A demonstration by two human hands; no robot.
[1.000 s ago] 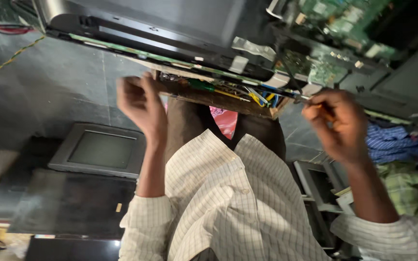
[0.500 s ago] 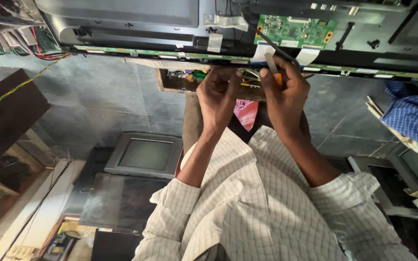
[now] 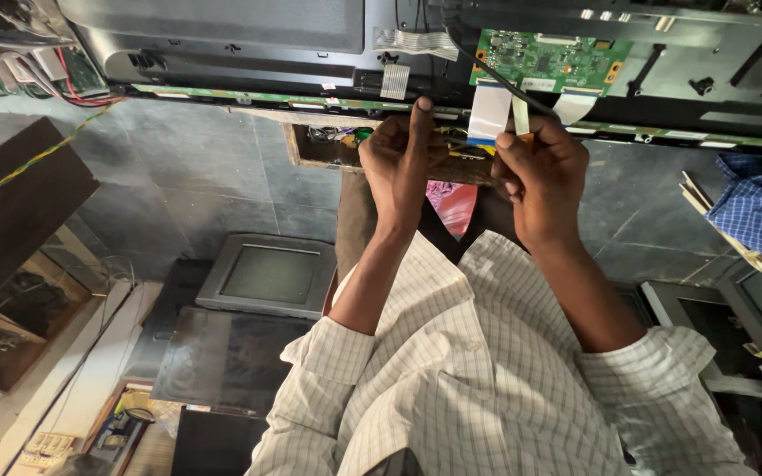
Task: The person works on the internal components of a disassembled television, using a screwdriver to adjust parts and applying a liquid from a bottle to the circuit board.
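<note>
Head view: our left hand (image 3: 403, 159) presses a fingertip on the panel's thin board strip (image 3: 310, 99); right hand (image 3: 540, 172) pinches the white ribbon cable (image 3: 489, 113) under the green circuit board (image 3: 549, 60).

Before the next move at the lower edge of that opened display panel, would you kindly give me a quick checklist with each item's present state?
1. Left hand at the panel's long edge strip: ok, a fingertip touches it.
2. Right hand beside the white flat ribbon cable: ok, just below it.
3. Ribbon seated at the green circuit board: cannot tell.
4. Tool in the right hand: cannot tell, hidden by fingers.
5. Black cable clear of the ribbon: not ok, it crosses it.
</note>
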